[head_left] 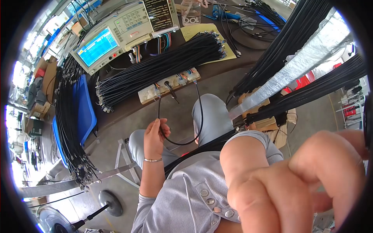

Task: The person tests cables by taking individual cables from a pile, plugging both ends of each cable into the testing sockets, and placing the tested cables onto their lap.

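Below one board [149, 94], left hand [156, 131] holds one cable [202, 115]; right hand [292, 182] nearer.

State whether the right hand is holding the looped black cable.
No: the left hand holds the looped black cable, while the right hand is raised close to the camera.

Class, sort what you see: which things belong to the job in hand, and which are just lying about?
Part of the job:
looped black cable, held in the left hand
connector board, meeting the cable's ends
test instrument with lit screen, probably
black cable bundle, probably

Seemingly just about:
clear bottle
fan
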A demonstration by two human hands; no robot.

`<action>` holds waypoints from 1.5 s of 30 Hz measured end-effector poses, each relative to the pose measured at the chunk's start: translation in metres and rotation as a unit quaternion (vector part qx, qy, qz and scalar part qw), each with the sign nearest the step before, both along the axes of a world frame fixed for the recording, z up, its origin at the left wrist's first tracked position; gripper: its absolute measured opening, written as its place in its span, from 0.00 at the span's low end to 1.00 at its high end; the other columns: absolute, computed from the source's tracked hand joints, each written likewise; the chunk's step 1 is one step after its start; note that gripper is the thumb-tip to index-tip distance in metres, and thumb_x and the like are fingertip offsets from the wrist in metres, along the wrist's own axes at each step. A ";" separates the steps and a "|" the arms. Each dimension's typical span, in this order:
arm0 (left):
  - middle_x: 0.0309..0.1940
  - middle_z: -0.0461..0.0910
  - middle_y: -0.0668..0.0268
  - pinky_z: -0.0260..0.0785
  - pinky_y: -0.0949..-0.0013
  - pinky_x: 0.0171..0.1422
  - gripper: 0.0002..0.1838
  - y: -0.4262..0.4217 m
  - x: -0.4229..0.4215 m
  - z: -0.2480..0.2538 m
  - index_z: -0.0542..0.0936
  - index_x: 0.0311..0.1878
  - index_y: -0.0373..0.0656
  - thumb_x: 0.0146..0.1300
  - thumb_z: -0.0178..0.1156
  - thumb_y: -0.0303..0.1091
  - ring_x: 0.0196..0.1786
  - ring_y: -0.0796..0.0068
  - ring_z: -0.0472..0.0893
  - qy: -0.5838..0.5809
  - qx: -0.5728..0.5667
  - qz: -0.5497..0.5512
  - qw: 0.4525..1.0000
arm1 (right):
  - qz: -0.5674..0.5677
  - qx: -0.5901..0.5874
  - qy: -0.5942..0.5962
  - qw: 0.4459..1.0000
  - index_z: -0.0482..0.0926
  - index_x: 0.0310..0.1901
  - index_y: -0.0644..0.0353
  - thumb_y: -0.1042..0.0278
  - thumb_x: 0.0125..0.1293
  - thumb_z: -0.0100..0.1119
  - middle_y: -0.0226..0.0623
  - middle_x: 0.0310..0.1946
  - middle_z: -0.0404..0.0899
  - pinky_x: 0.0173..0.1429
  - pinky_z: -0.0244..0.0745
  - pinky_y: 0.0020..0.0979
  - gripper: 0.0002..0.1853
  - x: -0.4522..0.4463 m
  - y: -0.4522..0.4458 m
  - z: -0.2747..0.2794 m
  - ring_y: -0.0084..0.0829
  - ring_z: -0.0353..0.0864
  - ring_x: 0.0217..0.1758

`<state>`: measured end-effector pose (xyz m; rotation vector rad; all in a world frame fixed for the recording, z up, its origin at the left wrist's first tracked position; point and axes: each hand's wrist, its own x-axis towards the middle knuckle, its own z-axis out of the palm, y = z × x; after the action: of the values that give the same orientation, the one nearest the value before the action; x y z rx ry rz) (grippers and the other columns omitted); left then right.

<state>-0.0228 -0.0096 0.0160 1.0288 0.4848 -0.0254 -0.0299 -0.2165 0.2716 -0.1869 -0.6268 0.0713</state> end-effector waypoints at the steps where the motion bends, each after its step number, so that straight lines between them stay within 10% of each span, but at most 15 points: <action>1: 0.24 0.76 0.66 0.66 0.75 0.32 0.15 0.001 -0.001 0.000 0.78 0.41 0.36 0.69 0.49 0.39 0.26 0.76 0.74 -0.001 -0.002 0.001 1.000 | 0.007 0.001 -0.002 1.000 0.60 0.57 0.45 0.66 0.68 0.36 0.17 0.36 0.68 0.29 0.53 0.27 0.17 0.002 0.017 -0.006 0.21 0.59 0.19; 22: 0.25 0.77 0.66 0.67 0.74 0.34 0.16 0.002 -0.002 0.000 0.77 0.41 0.36 0.69 0.49 0.41 0.28 0.76 0.75 0.002 0.003 0.004 1.000 | 0.129 -0.025 -0.019 0.991 0.52 0.66 0.58 0.54 0.70 0.38 0.26 0.42 0.72 0.24 0.58 0.26 0.27 0.027 0.010 -0.036 0.26 0.67 0.23; 23: 0.25 0.77 0.66 0.67 0.74 0.34 0.16 -0.001 -0.001 0.004 0.77 0.41 0.36 0.69 0.49 0.41 0.28 0.76 0.75 0.008 0.003 0.000 1.000 | 0.128 -0.024 -0.014 0.991 0.52 0.66 0.58 0.54 0.70 0.38 0.27 0.42 0.72 0.25 0.59 0.26 0.27 0.031 -0.086 -0.038 0.26 0.68 0.23; 24: 0.25 0.77 0.66 0.67 0.74 0.34 0.16 -0.005 0.000 0.012 0.77 0.41 0.36 0.69 0.49 0.41 0.28 0.76 0.75 0.005 0.018 0.007 1.000 | 0.125 -0.022 -0.006 0.992 0.52 0.66 0.58 0.55 0.70 0.38 0.28 0.42 0.72 0.25 0.59 0.25 0.27 0.002 0.074 -0.034 0.26 0.68 0.23; 31: 0.25 0.76 0.66 0.67 0.74 0.35 0.17 -0.002 -0.002 0.005 0.77 0.41 0.35 0.69 0.49 0.41 0.29 0.76 0.75 -0.003 0.006 0.008 1.000 | 0.132 -0.016 -0.010 0.991 0.50 0.66 0.60 0.56 0.71 0.38 0.33 0.43 0.71 0.27 0.62 0.25 0.27 -0.008 -0.117 -0.041 0.25 0.69 0.25; 45: 0.25 0.76 0.67 0.67 0.75 0.35 0.17 -0.005 -0.002 0.006 0.77 0.42 0.35 0.69 0.48 0.41 0.28 0.77 0.75 0.001 0.003 0.004 1.000 | 0.147 -0.019 -0.040 0.988 0.47 0.66 0.63 0.59 0.72 0.38 0.43 0.44 0.71 0.30 0.69 0.23 0.27 0.004 -0.004 -0.031 0.24 0.73 0.29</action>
<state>-0.0251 -0.0143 0.0221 1.0334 0.4922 -0.0177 -0.0254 -0.2210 0.2408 -0.1327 -0.7309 0.3624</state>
